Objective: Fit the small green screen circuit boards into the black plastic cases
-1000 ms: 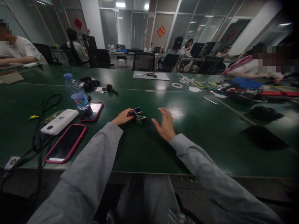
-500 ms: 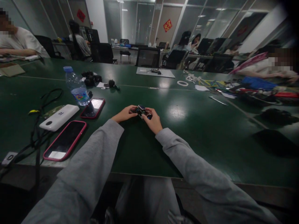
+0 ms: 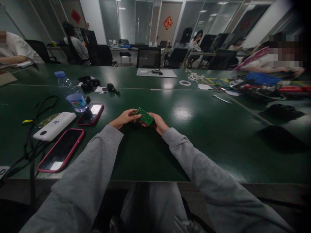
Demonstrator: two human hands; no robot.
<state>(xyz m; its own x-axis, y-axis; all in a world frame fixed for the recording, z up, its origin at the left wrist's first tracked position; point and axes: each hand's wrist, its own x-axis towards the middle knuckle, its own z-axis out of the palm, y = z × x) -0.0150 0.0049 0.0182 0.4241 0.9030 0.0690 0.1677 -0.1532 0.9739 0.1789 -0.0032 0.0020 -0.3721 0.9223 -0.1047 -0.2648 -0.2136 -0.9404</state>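
A small green circuit board (image 3: 144, 117) is held up between both hands, a little above the green table (image 3: 145, 155). Its face toward me carries many small pale solder points. My left hand (image 3: 126, 117) grips the board's left end, the thumb across its face and the fingers partly behind. At the right end my right hand (image 3: 157, 121) is closed around the board, with fingertips showing under its lower edge. Whatever sits on the board's far side is hidden.
To the left lie two red-cased phones (image 3: 62, 149) (image 3: 91, 114), a white power bank (image 3: 54, 126), black cables (image 3: 31, 145) and a plastic bottle (image 3: 74, 95). A white board (image 3: 145, 72) lies farther back. Tangled wires (image 3: 262, 81) and a co-worker (image 3: 257, 63) are at right.
The circuit board has been turned over: its component side with a small screen faced up before, and its green soldered side shows now. My view has shifted slightly to the right.
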